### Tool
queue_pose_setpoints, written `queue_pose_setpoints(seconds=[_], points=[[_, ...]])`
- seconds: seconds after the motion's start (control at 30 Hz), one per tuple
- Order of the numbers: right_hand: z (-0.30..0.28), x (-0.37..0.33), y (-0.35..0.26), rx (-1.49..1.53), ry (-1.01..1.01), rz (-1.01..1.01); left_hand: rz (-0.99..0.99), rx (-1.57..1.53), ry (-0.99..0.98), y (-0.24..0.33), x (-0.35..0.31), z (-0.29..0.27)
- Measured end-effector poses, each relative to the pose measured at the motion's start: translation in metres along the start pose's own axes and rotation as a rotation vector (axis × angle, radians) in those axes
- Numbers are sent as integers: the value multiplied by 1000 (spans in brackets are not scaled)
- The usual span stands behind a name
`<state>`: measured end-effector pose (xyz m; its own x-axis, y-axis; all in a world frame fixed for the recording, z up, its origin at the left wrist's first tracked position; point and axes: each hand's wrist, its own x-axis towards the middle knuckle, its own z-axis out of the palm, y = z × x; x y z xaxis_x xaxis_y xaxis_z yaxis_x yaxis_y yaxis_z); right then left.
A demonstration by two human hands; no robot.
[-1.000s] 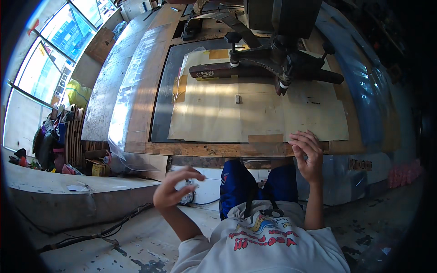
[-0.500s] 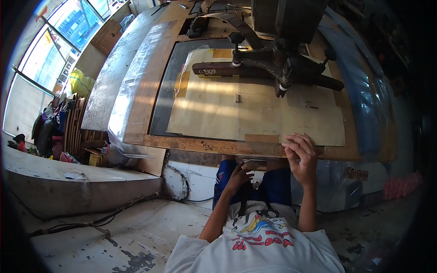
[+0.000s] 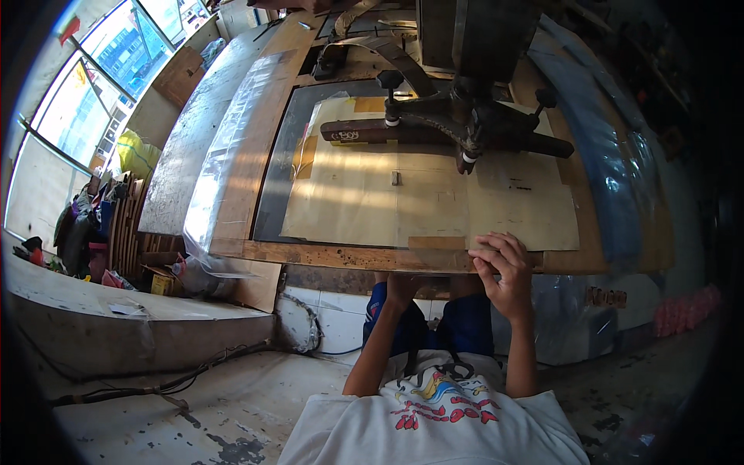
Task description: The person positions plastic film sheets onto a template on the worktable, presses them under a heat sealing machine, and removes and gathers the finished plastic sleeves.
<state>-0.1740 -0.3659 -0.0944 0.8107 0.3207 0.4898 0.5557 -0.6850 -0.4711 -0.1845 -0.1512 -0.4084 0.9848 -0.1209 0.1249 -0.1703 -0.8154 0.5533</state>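
At the wooden front edge of the table, my right hand (image 3: pixel 504 267) rests its bent fingertips near the rim, thumb held apart, with nothing seen in it. My left hand (image 3: pixel 401 290) reaches under the same edge, and the tabletop hides its fingers. Cream-coloured card sheets (image 3: pixel 356 201), taped together, lie flat over a dark board (image 3: pixel 273 194). Brown tape (image 3: pixel 438 242) crosses the sheets' near edge, left of my right hand. A small grey block (image 3: pixel 396 178) sits mid-sheet. Above the far part of the sheets extends a dark squeegee bar (image 3: pixel 353 132) on a metal clamp arm (image 3: pixel 457 116).
Blue plastic film (image 3: pixel 601 178) covers the table's right side, clear film (image 3: pixel 213 178) its left. A thick machine column (image 3: pixel 488 39) rises at the back. Boards and bags (image 3: pixel 124 217) crowd the left ledge. Someone else's hand (image 3: pixel 310 5) shows at the far edge.
My left hand has gone from above my lap to beneath the table edge. My right hand stays at the edge with little change. The whole view has shifted slightly.
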Motion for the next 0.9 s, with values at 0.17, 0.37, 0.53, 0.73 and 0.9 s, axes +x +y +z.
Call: queue_pose_setpoints(seconds=[0.17,0.37,0.53,0.73,0.9], points=[[0,0,-2,22,-7,-7,-819,-1940,-330,8,-39,-1],[-2,0,-7,22,1,-8,-364,-1253,-302,17,-37,1],[-2,-1,-8,35,-3,-14,-815,-1765,-321,12,-33,-3],[-4,-1,-9,21,-5,-19,-787,-1770,-320,16,-35,-7],[-6,-11,-4,10,-15,6,-736,-1668,-325,33,-31,-13]])
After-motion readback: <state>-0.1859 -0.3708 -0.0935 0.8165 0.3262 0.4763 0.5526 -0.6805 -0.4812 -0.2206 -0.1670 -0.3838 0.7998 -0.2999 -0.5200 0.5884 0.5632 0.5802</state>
